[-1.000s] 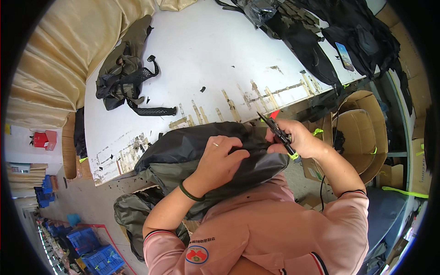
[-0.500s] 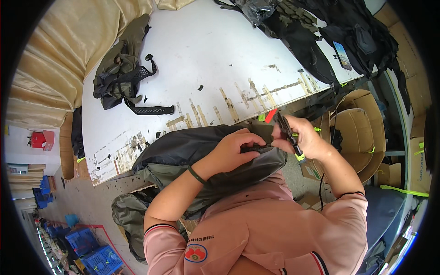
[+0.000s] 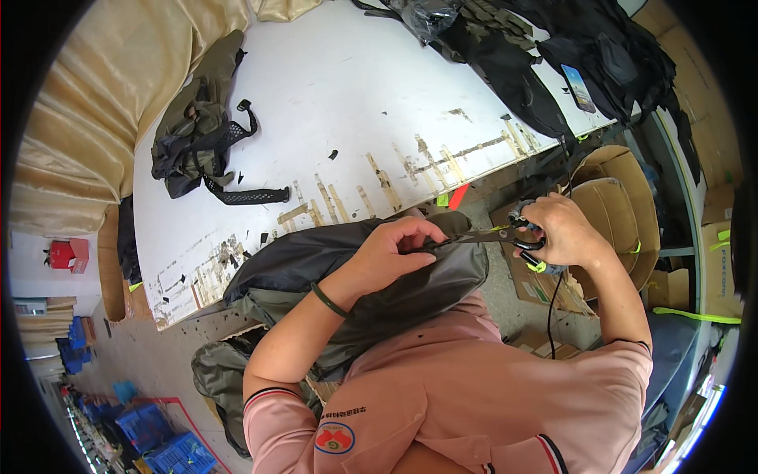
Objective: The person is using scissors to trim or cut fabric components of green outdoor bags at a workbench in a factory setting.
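Note:
Across my lap, against the table edge, lies a dark grey and olive fabric bag. My left hand pinches a bit of black material at the bag's upper edge between thumb and fingers. In my right hand is a pair of scissors, its blades level and pointing left. The blade tips reach the pinched material by my left fingertips; whether they touch it I cannot tell. A neon yellow piece shows below my right fingers.
A white table spans ahead, with tape strips and black scraps along its near edge. An olive bag with mesh straps lies on its left, black bags and a phone on its right. Open cardboard boxes stand at right.
The scissors have swung from upright beside my left fingers to level, pointing left. My right hand has moved right, while my left hand keeps its pinch, shifted slightly left.

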Demonstrator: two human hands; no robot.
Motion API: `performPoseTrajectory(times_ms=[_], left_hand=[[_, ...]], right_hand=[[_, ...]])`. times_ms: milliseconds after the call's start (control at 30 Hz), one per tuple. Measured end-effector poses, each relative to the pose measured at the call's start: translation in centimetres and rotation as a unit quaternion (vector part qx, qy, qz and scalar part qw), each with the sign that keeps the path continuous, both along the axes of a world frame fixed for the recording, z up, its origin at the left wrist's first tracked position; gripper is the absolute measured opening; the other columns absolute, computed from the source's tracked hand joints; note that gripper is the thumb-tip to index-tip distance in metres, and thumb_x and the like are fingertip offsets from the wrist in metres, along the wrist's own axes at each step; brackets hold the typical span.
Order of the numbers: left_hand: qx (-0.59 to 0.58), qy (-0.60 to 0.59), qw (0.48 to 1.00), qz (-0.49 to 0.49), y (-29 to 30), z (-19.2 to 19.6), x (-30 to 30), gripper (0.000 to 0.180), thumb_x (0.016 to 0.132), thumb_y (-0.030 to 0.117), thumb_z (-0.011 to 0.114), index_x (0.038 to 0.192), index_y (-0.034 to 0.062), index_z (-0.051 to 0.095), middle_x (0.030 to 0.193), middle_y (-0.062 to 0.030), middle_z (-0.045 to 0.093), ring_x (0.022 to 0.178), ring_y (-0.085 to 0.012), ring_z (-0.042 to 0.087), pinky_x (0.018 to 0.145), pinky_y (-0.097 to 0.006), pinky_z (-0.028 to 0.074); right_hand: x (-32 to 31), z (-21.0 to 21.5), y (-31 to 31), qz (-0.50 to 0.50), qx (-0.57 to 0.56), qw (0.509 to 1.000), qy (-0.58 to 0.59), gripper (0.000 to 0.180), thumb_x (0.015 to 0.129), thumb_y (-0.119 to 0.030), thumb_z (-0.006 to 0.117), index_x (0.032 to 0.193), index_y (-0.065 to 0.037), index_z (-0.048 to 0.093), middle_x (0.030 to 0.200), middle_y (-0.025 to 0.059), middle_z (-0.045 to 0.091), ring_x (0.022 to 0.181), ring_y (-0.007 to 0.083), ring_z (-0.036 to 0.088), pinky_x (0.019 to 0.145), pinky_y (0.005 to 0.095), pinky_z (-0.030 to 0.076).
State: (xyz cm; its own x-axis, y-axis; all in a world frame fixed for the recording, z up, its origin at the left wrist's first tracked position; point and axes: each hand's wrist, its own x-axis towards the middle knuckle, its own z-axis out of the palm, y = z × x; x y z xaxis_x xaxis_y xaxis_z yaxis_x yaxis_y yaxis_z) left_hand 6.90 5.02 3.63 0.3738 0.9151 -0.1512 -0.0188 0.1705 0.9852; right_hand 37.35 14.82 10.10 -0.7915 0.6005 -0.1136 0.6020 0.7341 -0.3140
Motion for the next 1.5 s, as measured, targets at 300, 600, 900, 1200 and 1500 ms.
performPoseTrajectory(times_ms=[300, 600, 900, 1200, 1500], left_hand=[[0.001, -0.006, 1.0, 0.018, -0.1, 0.0, 0.1, 0.025, 0.082, 0.0, 0.071, 0.103, 0.0082, 0.063, 0.079, 0.0085, 0.04, 0.07, -0.0025, 0.036, 0.064, -0.018, 0.033], [0.004, 0.047, 0.999, -0.001, 0.0, 0.1, 0.1, 0.026, 0.081, 0.001, 0.073, 0.106, 0.0069, 0.065, 0.081, 0.008, 0.044, 0.07, -0.0027, 0.039, 0.063, -0.019, 0.036], [0.011, 0.044, 0.999, -0.002, 0.0, -0.6, 0.0, 0.027, 0.081, 0.0, 0.073, 0.106, 0.006, 0.066, 0.08, 0.008, 0.045, 0.071, -0.0027, 0.039, 0.065, -0.019, 0.036], [0.056, 0.047, 0.997, 0.035, 0.2, -0.1, 0.4, 0.027, 0.082, 0.004, 0.073, 0.106, 0.0076, 0.062, 0.087, 0.0051, 0.049, 0.076, -0.0043, 0.043, 0.068, -0.02, 0.038], [0.276, 0.46, 0.825, 0.178, -6.3, 0.3, -7.2, 0.028, 0.074, 0.016, 0.079, 0.097, 0.0101, 0.065, 0.092, -0.0068, 0.059, 0.087, -0.0275, 0.054, 0.077, -0.038, 0.04]], right_hand=[[-1.6, 0.1, 0.7, 0.061, 0.028, 0.997, 0.03, 0.04, 0.06, -0.03, 0.085, 0.068, -0.008, 0.053, 0.065, 0.0086, 0.053, 0.072, 0.0312, 0.056, 0.069, 0.0393, 0.042], [-2.4, 0.3, 1.2, 0.07, 0.029, 0.997, -0.011, 0.027, 0.061, -0.022, 0.078, 0.07, -0.008, 0.056, 0.067, 0.0105, 0.058, 0.075, 0.0323, 0.06, 0.073, 0.0398, 0.044], [-2.0, -0.9, 1.4, 0.061, 0.013, 0.998, -0.022, 0.031, 0.062, -0.026, 0.078, 0.067, -0.006, 0.055, 0.062, 0.0148, 0.056, 0.069, 0.0379, 0.058, 0.071, 0.0454, 0.045], [-6.0, -3.1, -0.1, -0.014, -0.191, 0.953, 0.233, 0.037, 0.068, -0.011, 0.087, 0.09, -0.001, 0.059, 0.084, 0.0143, 0.059, 0.072, 0.0259, 0.058, 0.068, 0.0341, 0.046], [-8.5, -4.0, 0.9, -0.075, -0.312, 0.912, 0.256, 0.022, 0.079, -0.003, 0.078, 0.089, -0.004, 0.058, 0.075, -0.004, 0.055, 0.069, 0.0041, 0.049, 0.063, 0.0225, 0.042]])
